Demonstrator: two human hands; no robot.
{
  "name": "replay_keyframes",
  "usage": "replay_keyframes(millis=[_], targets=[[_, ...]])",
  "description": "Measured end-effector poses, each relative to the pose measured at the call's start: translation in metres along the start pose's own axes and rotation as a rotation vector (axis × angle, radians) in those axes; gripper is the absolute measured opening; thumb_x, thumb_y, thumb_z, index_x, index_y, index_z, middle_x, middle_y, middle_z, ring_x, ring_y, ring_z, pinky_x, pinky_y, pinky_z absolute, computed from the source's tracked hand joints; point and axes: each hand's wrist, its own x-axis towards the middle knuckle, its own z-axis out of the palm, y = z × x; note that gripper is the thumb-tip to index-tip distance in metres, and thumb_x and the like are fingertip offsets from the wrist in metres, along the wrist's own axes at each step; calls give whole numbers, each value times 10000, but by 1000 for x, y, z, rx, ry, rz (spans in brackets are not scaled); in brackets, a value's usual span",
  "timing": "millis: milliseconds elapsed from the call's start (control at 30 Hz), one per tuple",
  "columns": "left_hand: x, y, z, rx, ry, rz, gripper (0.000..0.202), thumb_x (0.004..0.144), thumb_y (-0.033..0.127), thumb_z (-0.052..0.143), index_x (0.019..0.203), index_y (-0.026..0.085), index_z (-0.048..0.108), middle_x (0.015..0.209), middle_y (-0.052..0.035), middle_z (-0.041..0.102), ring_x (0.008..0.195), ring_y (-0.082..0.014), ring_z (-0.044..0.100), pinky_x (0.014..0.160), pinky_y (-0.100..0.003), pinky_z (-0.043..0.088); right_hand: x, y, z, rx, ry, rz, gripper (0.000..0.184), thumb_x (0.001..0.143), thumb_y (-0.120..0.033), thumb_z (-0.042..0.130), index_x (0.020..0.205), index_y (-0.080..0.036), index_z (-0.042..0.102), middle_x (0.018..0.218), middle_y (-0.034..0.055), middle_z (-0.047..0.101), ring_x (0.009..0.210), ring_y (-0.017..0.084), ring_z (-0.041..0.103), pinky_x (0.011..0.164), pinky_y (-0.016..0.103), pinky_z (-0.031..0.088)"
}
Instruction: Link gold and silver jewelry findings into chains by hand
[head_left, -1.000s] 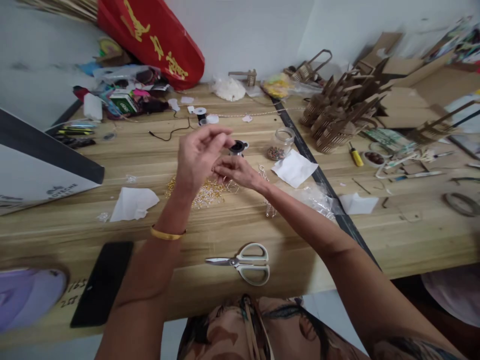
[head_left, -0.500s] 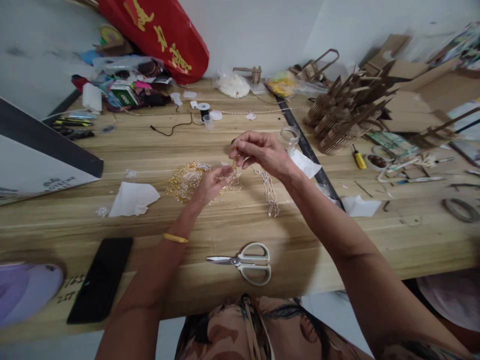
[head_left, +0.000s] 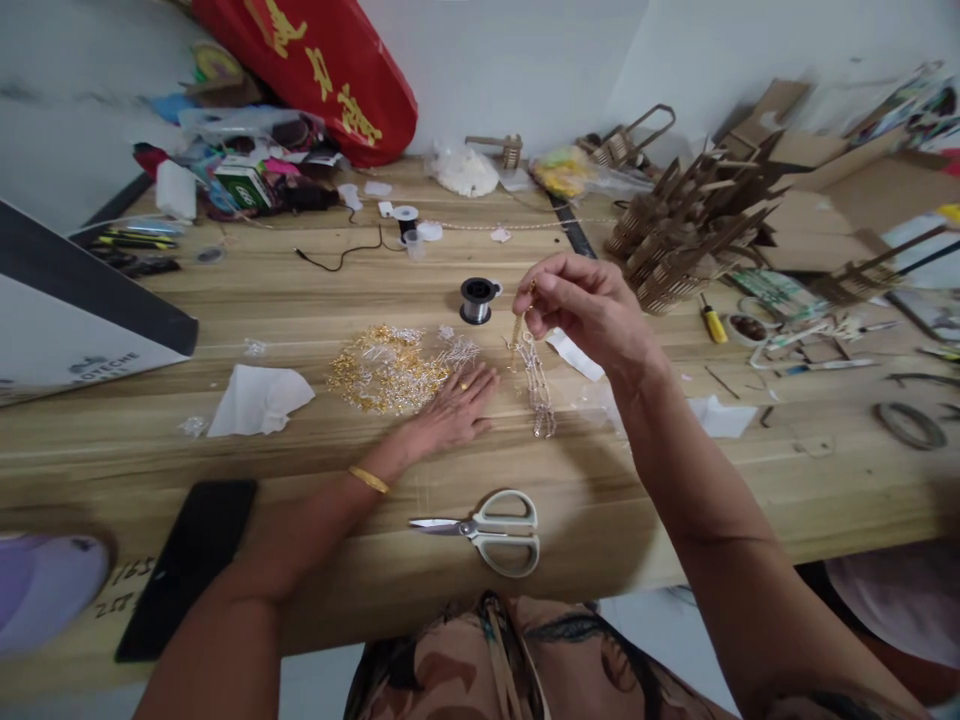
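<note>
My left hand [head_left: 461, 405] lies palm down on the table, fingers stretched out, at the right edge of a pile of gold and silver chain pieces [head_left: 386, 375]. My right hand [head_left: 574, 300] is raised above the table, with a thin gold chain [head_left: 517, 330] pinched in its fingertips and hanging down. Below it, silver beaded chains [head_left: 538, 390] lie on the wood. A black spool of wire [head_left: 477, 300] stands left of my right hand. Nearer my body lies a pair of scissors [head_left: 487, 530] with pale handles, its blades pointing left.
A black phone [head_left: 191, 565] and a white paper [head_left: 259, 400] lie at the left. Several small woven baskets [head_left: 667, 240] stand at the back right, beside an open cardboard box [head_left: 817, 220]. A yellow-handled tool [head_left: 712, 320] lies near them. A red bag [head_left: 337, 80] leans at the back.
My right hand has moved right with the gold chain, uncovering the wire spool. My left hand has come away from the chain, moved down and right, and flattened on the table.
</note>
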Motion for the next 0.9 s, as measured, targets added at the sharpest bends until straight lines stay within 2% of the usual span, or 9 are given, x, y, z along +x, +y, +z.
replay_keyframes(millis=[100,233,467,733,900], targets=[[-2,-7,3,56,-73,48,669,916,491,262,1456,129,107,1533,-115,97,1416,-229,23,1135,-442,13,-6,-2,-3,11,27,-16,312,782,-474,631,864,-173,622,786,12,644,587,75,602,513,179,505],[5,-25,2,79,-102,93,672,915,490,247,1460,137,74,1538,-100,75,1417,-202,3,1139,-411,-1,-11,1,-4,12,40,-2,281,792,-448,632,854,-175,627,788,14,646,587,77,605,514,184,500],[18,-54,1,103,-105,-7,658,916,470,240,1459,128,93,1537,-114,73,1416,-220,31,1137,-426,23,-15,7,-4,5,11,-4,311,783,-472,635,860,-171,623,801,21,659,579,73,589,529,188,513],[15,-63,1,148,-25,-135,679,914,489,213,1455,90,114,1532,-136,102,1416,-241,35,1136,-450,30,-17,10,-5,3,33,11,298,794,-459,629,869,-171,627,800,21,659,586,74,589,531,183,511],[19,-52,1,158,17,-175,675,918,463,210,1444,46,137,1524,-165,118,1414,-260,16,1134,-466,6,-16,12,-5,20,29,2,309,786,-460,637,864,-162,623,796,27,661,579,79,593,519,188,506]])
